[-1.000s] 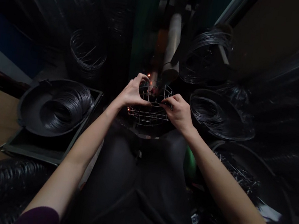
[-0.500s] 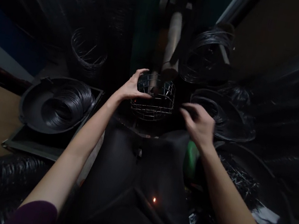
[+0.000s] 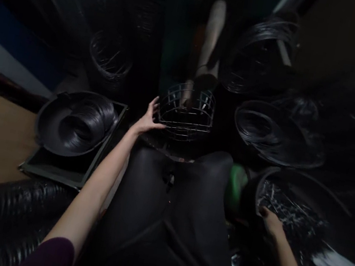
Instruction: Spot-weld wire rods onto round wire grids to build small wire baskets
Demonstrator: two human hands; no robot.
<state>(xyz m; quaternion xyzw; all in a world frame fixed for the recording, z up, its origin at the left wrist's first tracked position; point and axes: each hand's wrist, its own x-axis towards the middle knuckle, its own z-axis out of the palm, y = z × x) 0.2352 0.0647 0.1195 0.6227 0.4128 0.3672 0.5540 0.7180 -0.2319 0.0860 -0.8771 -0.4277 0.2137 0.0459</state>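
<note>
A round wire basket [image 3: 186,112] sits just past the person's knees, under the lower end of a pale machine arm [image 3: 209,51] that comes down from above. The left hand [image 3: 148,118] rests against the near left side of the basket, fingers spread along its wires, the thumb on the lower rim; it touches the basket rather than closing round it.

The right hand [image 3: 271,222] is well to the right of the basket and nearer the person, at the near rim of a dark bowl [image 3: 323,200] filled with short bits of wire [image 3: 288,207]. Its fingers point into the bowl; the picture is too dark and blurred to tell whether they grip anything.

Left of the basket a dark pan [image 3: 62,124] holding a coil of wire [image 3: 88,119] stands on a flat tray [image 3: 64,168]. Right of the basket lies another shallow pan [image 3: 276,134] of coiled wire. Beyond the basket, on either side of the machine arm, hang two loose wire hoops [image 3: 110,54] [image 3: 259,58]. A green object [image 3: 235,184] shows between the basket and the bowl
</note>
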